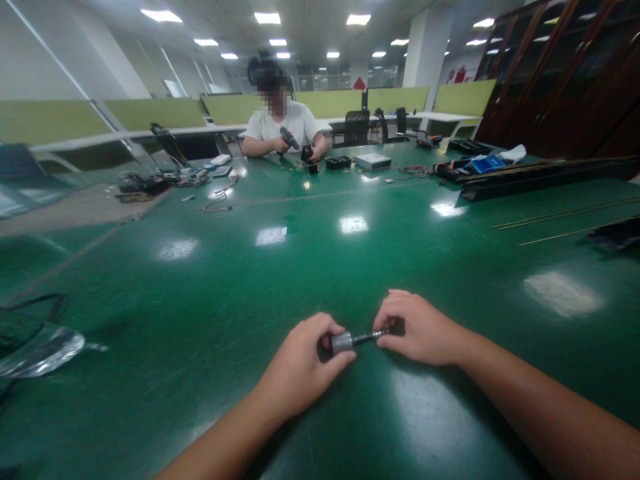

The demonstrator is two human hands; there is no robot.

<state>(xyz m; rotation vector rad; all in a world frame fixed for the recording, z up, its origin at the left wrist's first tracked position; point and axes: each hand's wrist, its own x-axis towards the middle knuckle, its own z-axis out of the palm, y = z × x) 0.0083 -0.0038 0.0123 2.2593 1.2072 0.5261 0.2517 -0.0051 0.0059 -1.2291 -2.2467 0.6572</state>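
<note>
A small silver-grey cylinder [343,343] with a thin dark rod [364,338] coming out of its right end is held just above or on the green table, low in the view. My left hand [305,360] is closed round the cylinder, thumb on the near side and fingers on the far side. At the rod's other end, my right hand [417,327] pinches a shiny ridged tip between thumb and fingers. The fingers partly hide that tip, and its exact kind is unclear.
Across the green table [320,267] a person [283,127] in white holds a power drill [289,138] and a black part. Long black channels [530,181] and thin rods lie at right. A foil-like shiny bag [45,353] sits at left; electronics and cables [145,183] lie far left.
</note>
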